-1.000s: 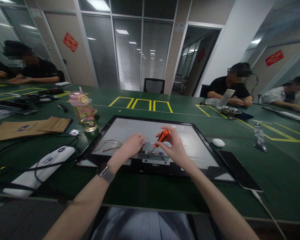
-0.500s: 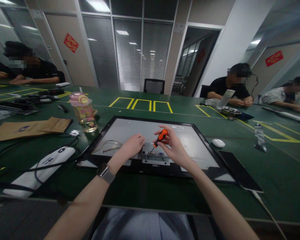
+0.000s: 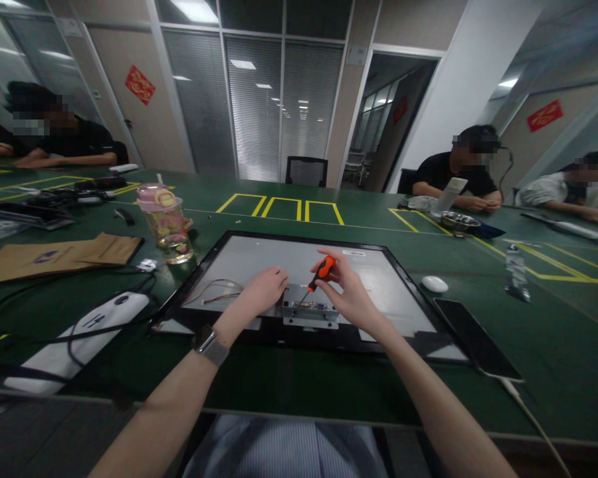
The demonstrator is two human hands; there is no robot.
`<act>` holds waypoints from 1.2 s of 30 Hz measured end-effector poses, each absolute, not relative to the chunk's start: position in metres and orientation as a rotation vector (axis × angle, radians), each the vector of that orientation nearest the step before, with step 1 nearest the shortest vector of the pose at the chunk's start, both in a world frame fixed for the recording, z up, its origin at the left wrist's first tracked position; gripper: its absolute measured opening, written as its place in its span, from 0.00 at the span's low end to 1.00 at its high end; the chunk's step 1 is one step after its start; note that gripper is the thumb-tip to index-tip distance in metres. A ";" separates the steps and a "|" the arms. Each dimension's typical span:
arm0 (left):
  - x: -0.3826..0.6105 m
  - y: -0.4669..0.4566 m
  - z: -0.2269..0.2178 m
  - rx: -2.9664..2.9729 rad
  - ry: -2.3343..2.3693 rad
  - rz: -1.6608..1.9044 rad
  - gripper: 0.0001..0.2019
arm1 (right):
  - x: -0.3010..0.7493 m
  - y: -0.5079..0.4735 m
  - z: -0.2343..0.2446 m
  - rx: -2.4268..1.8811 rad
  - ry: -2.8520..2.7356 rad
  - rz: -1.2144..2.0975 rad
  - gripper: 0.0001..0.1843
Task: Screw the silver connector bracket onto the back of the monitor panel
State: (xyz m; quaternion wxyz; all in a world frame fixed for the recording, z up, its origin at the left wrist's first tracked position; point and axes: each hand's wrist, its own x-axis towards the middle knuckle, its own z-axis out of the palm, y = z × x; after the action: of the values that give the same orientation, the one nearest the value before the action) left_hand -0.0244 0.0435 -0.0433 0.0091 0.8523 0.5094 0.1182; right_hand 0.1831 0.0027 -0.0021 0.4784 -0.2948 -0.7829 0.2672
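In my right hand [image 3: 347, 287] is a screwdriver [image 3: 323, 271] with an orange and black handle, its fingers and thumb closed around the handle. The thin shaft slants down and left to a metal bracket [image 3: 311, 313] with several ports along its face. My left hand [image 3: 263, 289] is closed at the bracket's left end, fingertips pressed together; part of its grip is hidden. Beneath both hands lies a flat display panel [image 3: 279, 247], back side up, with a black frame. Thin loose wires [image 3: 214, 289] rest on the panel to the left of my left hand.
Left of the panel stand a pink-lidded bottle [image 3: 165, 226], a brown paper envelope [image 3: 54, 257] and a white power strip [image 3: 80, 342] with black cables. On the right lie a phone [image 3: 476, 338] and a white mouse-shaped case [image 3: 434, 284]. Several people sit across the green table [image 3: 359, 411].
The screwdriver handle has turned slightly in my right hand, its fingers shifting a little. My left hand, the bracket and the panel stay in place.
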 end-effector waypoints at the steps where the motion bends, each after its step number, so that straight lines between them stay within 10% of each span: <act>1: -0.024 0.044 -0.043 2.667 1.589 0.368 0.14 | 0.183 0.002 -0.002 -0.720 -1.914 0.646 0.26; 36: -0.024 0.044 -0.044 2.703 1.613 0.323 0.15 | 0.181 -0.001 -0.007 -0.723 -1.943 0.549 0.28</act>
State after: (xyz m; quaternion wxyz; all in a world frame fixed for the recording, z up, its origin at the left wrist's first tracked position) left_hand -0.0245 0.0435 -0.0437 -0.0113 0.8541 0.5098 0.1022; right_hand 0.1807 -0.0006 -0.0070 0.4780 -0.2962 -0.7958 0.2246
